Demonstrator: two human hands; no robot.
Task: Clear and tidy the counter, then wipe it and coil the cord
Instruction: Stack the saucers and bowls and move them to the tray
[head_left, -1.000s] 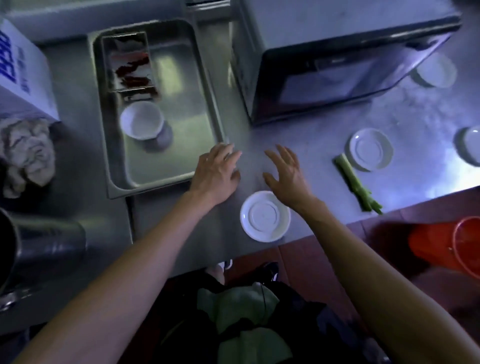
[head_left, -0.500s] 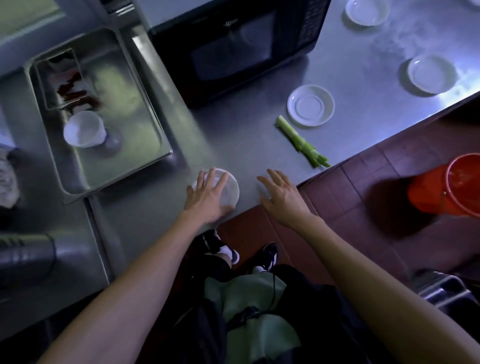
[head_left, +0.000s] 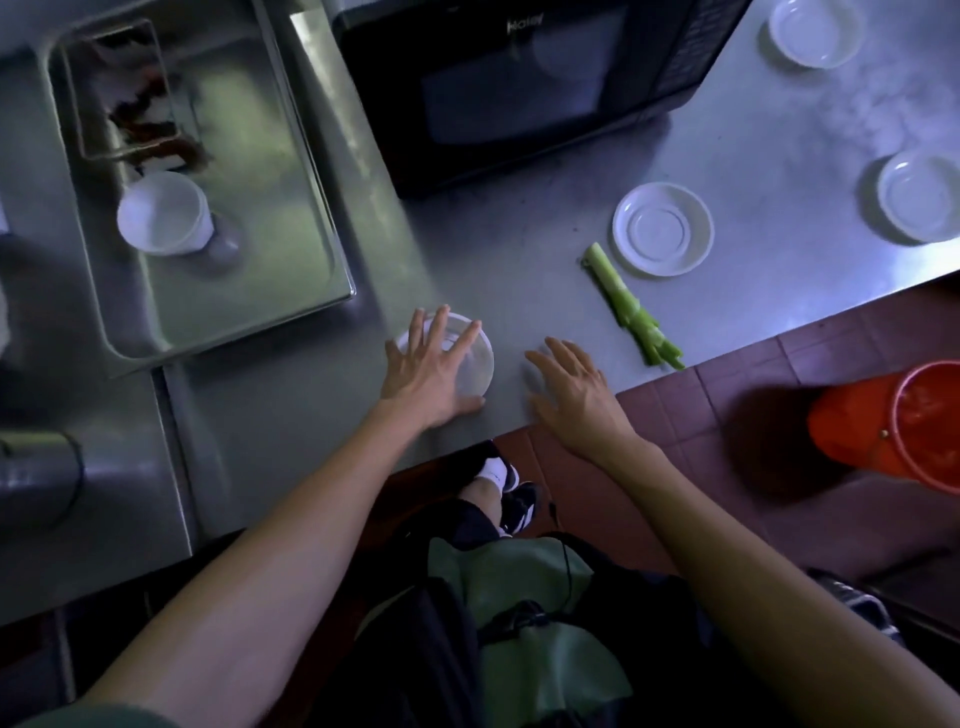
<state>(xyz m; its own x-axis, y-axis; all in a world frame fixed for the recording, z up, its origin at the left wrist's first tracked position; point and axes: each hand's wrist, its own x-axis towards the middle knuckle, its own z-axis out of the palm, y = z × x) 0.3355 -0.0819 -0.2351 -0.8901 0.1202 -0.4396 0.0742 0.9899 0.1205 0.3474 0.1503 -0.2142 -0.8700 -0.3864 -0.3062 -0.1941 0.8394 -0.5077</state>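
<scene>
My left hand (head_left: 431, 371) lies spread, fingers straight, on top of the small round white saucer (head_left: 475, 358) near the front edge of the steel counter (head_left: 519, 270). My right hand (head_left: 576, 392) hovers open just beside it, holding nothing. A green celery stalk (head_left: 631, 309) lies further right.

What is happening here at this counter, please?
A person stands at a steel counter and is tidying it. The left hand lies with spread fingers on a small white saucer near the counter's front edge. The right hand hovers open beside it, holding nothing. Three more white dishes and a green stalk lie to the right. A metal tray holding a white cup sits to the left.
</scene>
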